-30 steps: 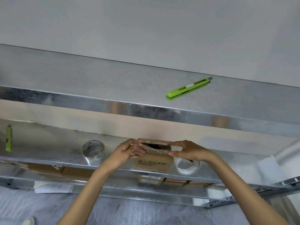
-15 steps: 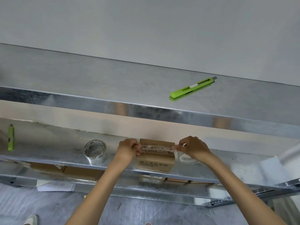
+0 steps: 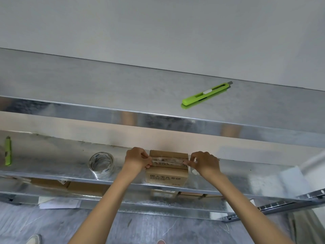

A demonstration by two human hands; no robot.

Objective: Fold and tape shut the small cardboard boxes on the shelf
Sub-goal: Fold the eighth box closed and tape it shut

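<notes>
A small brown cardboard box (image 3: pixel 166 176) with dark printed characters on its front stands on the middle metal shelf (image 3: pixel 52 164), its top flaps folded down. A strip of clear tape (image 3: pixel 168 162) lies stretched across the top seam. My left hand (image 3: pixel 137 160) pinches the strip's left end at the box's left edge. My right hand (image 3: pixel 204 163) pinches the right end at the box's right edge. A second tape roll (image 3: pixel 194 171) is mostly hidden behind my right hand.
A roll of clear tape (image 3: pixel 101 164) stands on the same shelf left of the box. One green utility knife (image 3: pixel 205 94) lies on the upper shelf, another (image 3: pixel 8 153) at the far left. Flat boxes (image 3: pixel 84 187) sit on the lower shelf.
Both hands have spread apart from the box's top to its two side edges, drawing the tape strip out flat across the closed flaps.
</notes>
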